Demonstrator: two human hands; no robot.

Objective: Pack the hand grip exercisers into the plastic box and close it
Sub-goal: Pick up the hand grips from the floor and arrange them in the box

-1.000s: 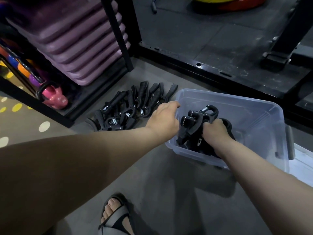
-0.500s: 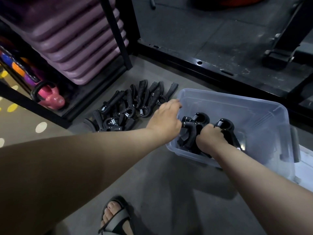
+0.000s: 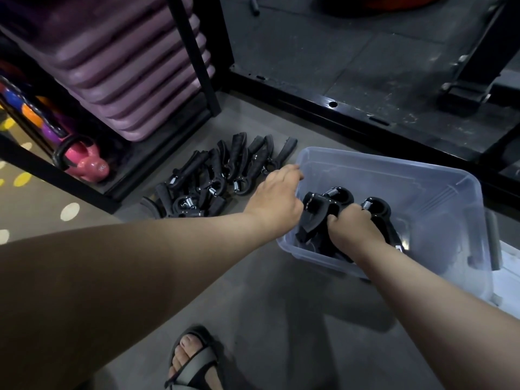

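A clear plastic box [image 3: 439, 175] stands open on the grey floor at the right. My left hand [image 3: 277, 198] grips its near left rim. Inside the box, my right hand [image 3: 351, 230] is curled round black hand grip exercisers [image 3: 326, 205] with metal springs, low against the box's left end. Several more black exercisers [image 3: 222, 175] lie in a pile on the floor just left of the box. What looks like the box's white lid [image 3: 509, 274] lies at the right edge, mostly out of view.
A black rack [image 3: 194, 52] with stacked purple step platforms [image 3: 126, 80] stands at the back left, a pink kettlebell [image 3: 87, 164] at its foot. A black frame bar [image 3: 351, 119] runs behind the box. My sandalled foot [image 3: 194, 361] is at the bottom centre.
My right hand has lowered the exercisers from above the rim down into the box. My left hand has kept its grip on the rim.
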